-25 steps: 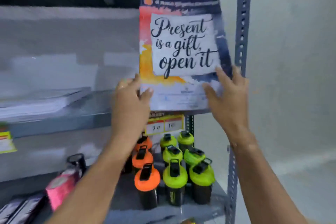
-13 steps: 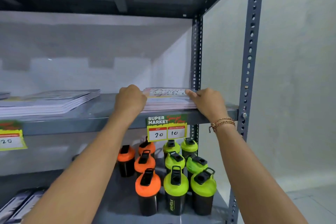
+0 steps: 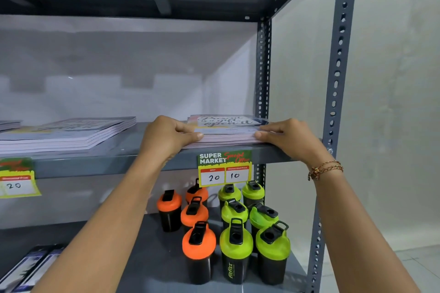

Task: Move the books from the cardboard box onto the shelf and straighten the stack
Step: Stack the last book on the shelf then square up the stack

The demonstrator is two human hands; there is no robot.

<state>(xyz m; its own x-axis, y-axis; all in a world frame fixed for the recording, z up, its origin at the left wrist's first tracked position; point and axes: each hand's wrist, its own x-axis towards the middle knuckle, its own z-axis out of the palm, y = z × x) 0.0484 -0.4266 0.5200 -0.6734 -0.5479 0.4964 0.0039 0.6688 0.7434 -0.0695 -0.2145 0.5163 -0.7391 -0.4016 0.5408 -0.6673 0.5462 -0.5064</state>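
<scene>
A short stack of thin books [image 3: 227,129] lies flat at the right end of the grey metal shelf [image 3: 133,152], its top cover showing script lettering. My left hand [image 3: 166,137] grips the stack's left front corner, thumb along its front edge. My right hand [image 3: 288,138] grips the right front corner, with a beaded bracelet on that wrist. A second, taller stack of the same books [image 3: 71,132] rests further left on the same shelf. The cardboard box is out of view.
A green supermarket price tag [image 3: 225,167] hangs under the stack; another tag [image 3: 16,177] is at the left. Orange-lidded [image 3: 198,240] and green-lidded shaker bottles [image 3: 235,242] fill the shelf below. A perforated upright post [image 3: 338,66] stands at the right, beside a pale wall.
One second ago both hands held a book upright before the shelf. It now lies flat on the right stack, and both hands have dropped to clasp the stack's front corners.
</scene>
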